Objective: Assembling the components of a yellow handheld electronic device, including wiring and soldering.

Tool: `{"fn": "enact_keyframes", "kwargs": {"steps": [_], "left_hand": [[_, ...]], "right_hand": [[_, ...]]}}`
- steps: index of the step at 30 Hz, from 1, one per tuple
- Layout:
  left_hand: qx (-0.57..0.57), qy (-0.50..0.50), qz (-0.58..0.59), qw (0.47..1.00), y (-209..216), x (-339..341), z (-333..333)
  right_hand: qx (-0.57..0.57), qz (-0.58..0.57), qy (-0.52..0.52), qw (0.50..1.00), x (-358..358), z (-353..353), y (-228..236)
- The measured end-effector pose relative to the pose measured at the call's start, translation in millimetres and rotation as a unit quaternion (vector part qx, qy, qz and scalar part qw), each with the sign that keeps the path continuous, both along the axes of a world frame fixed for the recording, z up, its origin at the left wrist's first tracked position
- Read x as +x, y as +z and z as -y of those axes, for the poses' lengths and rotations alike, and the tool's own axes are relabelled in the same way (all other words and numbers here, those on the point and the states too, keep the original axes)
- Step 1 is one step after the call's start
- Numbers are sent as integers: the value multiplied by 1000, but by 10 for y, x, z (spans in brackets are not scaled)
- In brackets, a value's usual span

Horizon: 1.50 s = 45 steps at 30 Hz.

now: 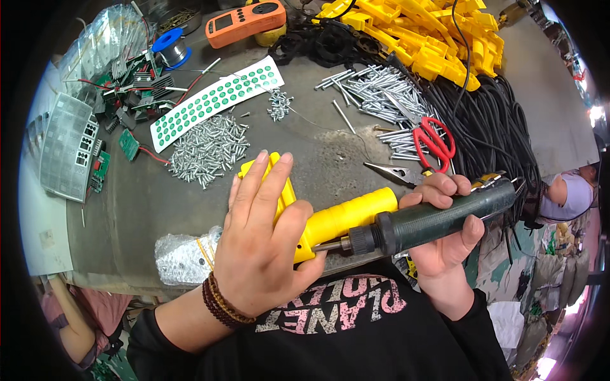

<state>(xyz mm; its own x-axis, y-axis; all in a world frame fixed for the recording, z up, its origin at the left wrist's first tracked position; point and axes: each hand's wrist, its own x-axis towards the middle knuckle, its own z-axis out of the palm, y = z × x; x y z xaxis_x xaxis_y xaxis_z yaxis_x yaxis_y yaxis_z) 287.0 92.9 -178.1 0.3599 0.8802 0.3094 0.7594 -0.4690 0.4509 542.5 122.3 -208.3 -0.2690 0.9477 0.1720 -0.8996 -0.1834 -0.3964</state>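
Note:
My left hand (257, 232) lies over a yellow plastic tool housing (346, 214), its fingers along the upper part and its thumb at the lower edge, holding it steady near the bench's front. In my right hand (445, 251) is a dark green electric screwdriver (445, 219), the fingers wrapped round its body from above and below. The screwdriver points left; its metal bit meets the housing's lower edge beside my left thumb. Just beyond the housing lie pliers (391, 173) and red-handled scissors (433, 143). Part of the housing is hidden under my left hand.
Short screws (210, 149) are heaped beyond my left hand, beside a sticker sheet (216, 98). Long screws (387, 98), black cables (489, 120) and yellow housings (419, 38) lie at the far right. Circuit boards (130, 145), solder wire (173, 49) and an orange meter (244, 24) stand farther left.

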Motion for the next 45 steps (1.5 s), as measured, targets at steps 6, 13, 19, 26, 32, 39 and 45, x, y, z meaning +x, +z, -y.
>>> {"fn": "enact_keyframes", "kwargs": {"steps": [6, 13, 19, 26, 32, 39, 45], "left_hand": [[12, -1, 4, 1000, -21, -3, -8], [6, -18, 6, 1000, 36, -134, -5], [-352, 67, 303, 883, 52, -703, -22], [-402, 36, 304, 863, 43, -705, -112], [-393, 37, 339, 854, -42, -717, -111], [-375, -29, 343, 861, -95, -811, -151], [-356, -66, 321, 875, -88, -809, -141]], "right_hand": [[35, 0, 34, 999, 19, -52, 23], [212, 14, 93, 973, 99, -245, 155], [125, 78, -5, 989, 63, -345, 258], [66, 59, 5, 996, -61, -373, 215], [39, 45, 10, 998, -117, -396, 184], [-27, 9, 20, 999, -180, -421, 169], [34, 0, 47, 998, -155, -476, 63]]}}
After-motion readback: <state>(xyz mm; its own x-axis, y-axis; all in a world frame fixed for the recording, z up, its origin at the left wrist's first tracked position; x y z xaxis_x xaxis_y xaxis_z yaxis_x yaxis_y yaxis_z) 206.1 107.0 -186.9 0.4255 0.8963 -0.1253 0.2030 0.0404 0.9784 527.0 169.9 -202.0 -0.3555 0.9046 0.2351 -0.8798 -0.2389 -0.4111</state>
